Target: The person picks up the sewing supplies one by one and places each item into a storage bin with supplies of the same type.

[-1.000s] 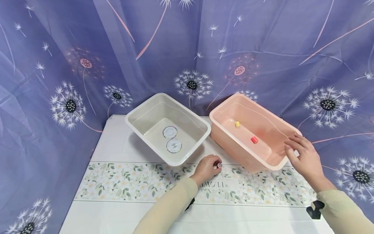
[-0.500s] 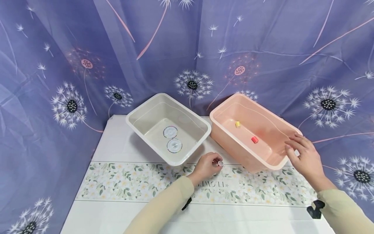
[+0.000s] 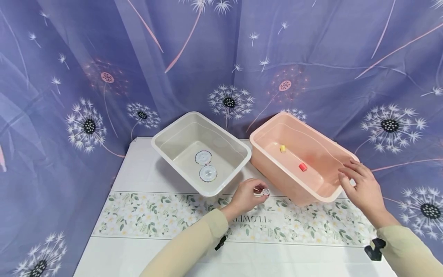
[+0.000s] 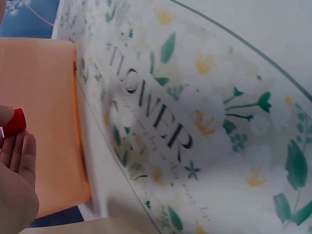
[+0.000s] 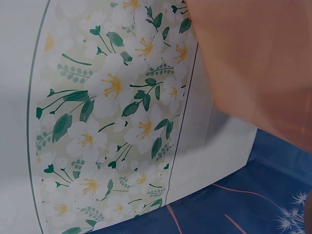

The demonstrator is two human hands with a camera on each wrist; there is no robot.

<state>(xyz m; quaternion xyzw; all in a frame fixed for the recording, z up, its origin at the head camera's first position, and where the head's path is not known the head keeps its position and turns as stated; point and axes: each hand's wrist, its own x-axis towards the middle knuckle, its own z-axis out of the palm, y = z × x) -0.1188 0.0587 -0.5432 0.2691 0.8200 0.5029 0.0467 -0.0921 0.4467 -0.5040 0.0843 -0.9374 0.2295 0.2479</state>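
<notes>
My left hand [image 3: 246, 195] pinches a small spool of red thread [image 4: 15, 122] between thumb and fingers, in front of the gap between two basins. In the head view the pale round end of that spool faces up. My right hand [image 3: 363, 189] rests at the right end of the pink basin [image 3: 277, 164], its fingers loosely bent over the rim. Inside the pink basin lie a yellow thread spool [image 3: 282, 149] and a red thread spool [image 3: 303, 167], apart from each other. The right wrist view shows almost none of the right hand.
A grey basin [image 3: 180, 171] stands left of the pink one, holding two round pin wheels [image 3: 203, 157] edged with coloured heads. Both basins stand on a white tablecloth [image 3: 135, 250] with a floral band. A purple dandelion curtain [image 3: 194, 77] hangs close behind them.
My left hand has shifted slightly right and away from me with the spool, whose pale end now turns further up. The right hand stays at the pink basin. The head view has shifted slightly.
</notes>
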